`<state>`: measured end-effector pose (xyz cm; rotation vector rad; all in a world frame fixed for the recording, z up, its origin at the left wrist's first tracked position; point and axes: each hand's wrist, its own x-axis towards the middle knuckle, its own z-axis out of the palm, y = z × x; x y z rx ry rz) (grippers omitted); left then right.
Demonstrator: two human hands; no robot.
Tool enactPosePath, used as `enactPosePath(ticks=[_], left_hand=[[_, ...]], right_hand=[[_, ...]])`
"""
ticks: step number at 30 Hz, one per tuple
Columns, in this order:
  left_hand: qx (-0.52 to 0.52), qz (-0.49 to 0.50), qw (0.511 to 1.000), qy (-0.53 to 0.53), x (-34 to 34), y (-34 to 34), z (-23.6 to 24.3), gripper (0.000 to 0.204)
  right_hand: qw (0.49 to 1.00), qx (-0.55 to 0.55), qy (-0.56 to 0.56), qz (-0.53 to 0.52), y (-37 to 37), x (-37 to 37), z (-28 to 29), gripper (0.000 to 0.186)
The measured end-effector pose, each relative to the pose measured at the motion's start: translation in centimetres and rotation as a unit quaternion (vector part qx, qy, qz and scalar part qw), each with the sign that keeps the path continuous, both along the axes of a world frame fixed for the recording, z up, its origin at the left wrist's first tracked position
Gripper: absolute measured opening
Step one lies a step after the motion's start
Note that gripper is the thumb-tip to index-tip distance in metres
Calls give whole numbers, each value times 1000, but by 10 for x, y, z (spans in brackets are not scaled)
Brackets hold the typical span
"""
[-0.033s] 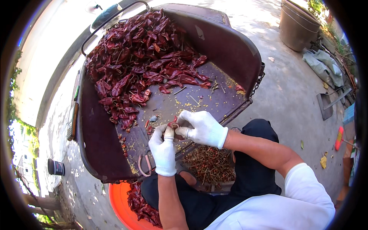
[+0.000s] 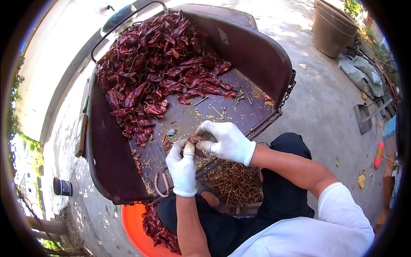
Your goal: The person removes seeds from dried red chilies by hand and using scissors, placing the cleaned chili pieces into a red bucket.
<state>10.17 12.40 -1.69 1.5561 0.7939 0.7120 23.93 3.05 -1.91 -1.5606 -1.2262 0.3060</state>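
In white gloves, my left hand (image 2: 182, 167) and my right hand (image 2: 227, 141) meet above the near edge of the cart bed (image 2: 180, 115). Between their fingertips is a small dried red chili pepper (image 2: 194, 139), mostly covered by the gloves. My left fingers pinch it from below, and the right thumb and fingers close in from the other side. Dried chilies (image 2: 158, 60) are heaped at the far left of the bed. Pink-handled scissors (image 2: 156, 186) lie beside my left wrist, partly hidden. Yellow seeds and stem bits are scattered over the metal.
An orange tub (image 2: 129, 222) with dried chilies stands at lower left. Between my legs lies a pile of cut stems (image 2: 233, 182). A chain (image 2: 286, 96) hangs at the cart's right corner. Farther right are a brown bucket (image 2: 334, 28), a metal dustpan (image 2: 364, 119) and a red-headed tool (image 2: 378, 155).
My right hand has shifted very slightly up at the fingertips, showing a little more of the red chili. My left hand stays in place.
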Motion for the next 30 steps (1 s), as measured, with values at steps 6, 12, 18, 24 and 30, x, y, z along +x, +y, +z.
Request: enactPosePath(ticks=[6,12,18,24,30], left_hand=[[6,-29,999,44,-5,3,0,19],[143,-62,984,90,-9,7,-5,23],[-75,-116,989,43,-7,-6,15,28],[209,-106,964,125,-6,-1,-9,24],[287,-52,956,29,-4,1,-16,10]], right_hand=[[991,98,-89,28,-2,3,3,26],[992,77,-99,28,-4,9,-3,19],[997,40,-62,0,-5,9,3,13],[1000,11,-15,14,-6,7,-3,14],[890,-119,434,71,-5,9,11,16]])
